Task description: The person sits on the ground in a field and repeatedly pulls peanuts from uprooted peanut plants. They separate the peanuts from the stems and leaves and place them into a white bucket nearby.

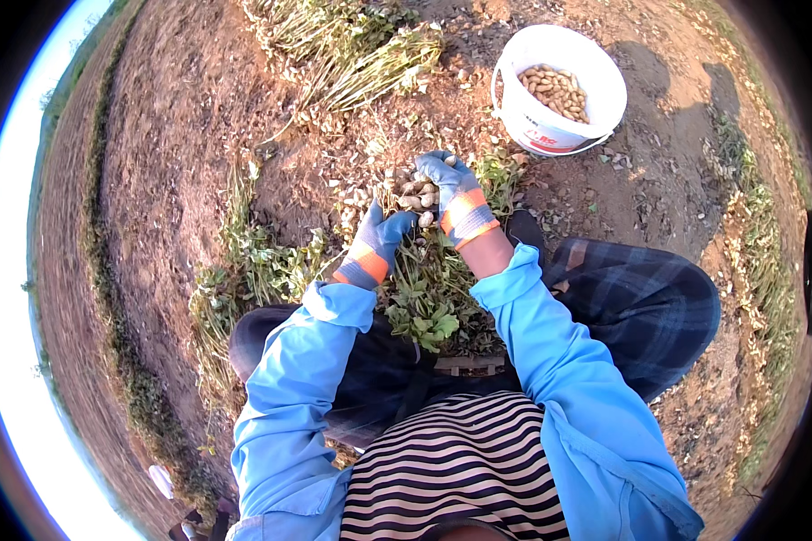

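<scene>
My left hand (374,245), in a blue, grey and orange work glove, grips the stems of an uprooted peanut plant (425,297) just below its pods. The leafy end hangs down between my knees. At the pod end, a cluster of pale peanuts (413,193) shows between my two hands. My right hand (450,189), gloved alike, curls over the right side of this cluster. One peanut (450,161) sticks out at its fingers; how many more it holds is hidden. Beyond my right hand stands a white plastic bucket (534,125), partly filled with peanuts (556,91).
A heap of pulled peanut plants (352,61) lies on the soil ahead. More wilted plants (257,270) lie beside my left knee. Long rows of plants run along the field at the left (101,203) and right (764,270). My bent legs (639,304) frame the working spot.
</scene>
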A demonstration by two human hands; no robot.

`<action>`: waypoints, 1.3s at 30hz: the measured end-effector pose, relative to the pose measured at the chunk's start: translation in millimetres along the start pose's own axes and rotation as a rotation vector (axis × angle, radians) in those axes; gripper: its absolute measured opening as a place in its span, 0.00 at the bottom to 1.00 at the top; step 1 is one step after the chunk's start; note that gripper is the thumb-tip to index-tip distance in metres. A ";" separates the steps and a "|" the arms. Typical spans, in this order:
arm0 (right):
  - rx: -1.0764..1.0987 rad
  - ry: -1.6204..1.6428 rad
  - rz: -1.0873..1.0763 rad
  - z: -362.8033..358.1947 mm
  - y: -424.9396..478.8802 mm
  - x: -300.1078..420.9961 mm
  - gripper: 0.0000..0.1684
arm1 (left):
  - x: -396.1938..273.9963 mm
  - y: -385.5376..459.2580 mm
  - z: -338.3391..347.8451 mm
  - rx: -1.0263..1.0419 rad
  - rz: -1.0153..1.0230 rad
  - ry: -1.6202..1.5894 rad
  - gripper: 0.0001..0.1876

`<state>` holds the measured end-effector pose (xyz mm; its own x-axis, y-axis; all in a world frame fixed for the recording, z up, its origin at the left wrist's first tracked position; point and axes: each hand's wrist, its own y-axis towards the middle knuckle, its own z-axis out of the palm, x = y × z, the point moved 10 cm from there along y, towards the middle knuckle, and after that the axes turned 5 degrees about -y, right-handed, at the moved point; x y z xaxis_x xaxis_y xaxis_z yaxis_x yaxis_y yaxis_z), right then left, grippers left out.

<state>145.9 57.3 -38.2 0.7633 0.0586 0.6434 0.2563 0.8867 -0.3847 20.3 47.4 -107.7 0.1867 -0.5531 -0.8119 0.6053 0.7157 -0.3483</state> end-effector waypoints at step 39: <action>0.642 -0.688 -0.158 89.1 -55.0 45.4 0.45 | -74.4 -17.3 10.0 0.124 0.412 0.288 0.12</action>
<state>113.7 52.0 71.1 0.1792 -0.0078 0.9838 -0.2037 0.9780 0.0449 3.7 71.9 -36.6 0.2187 -0.0840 -0.9722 0.6170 0.7837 0.0711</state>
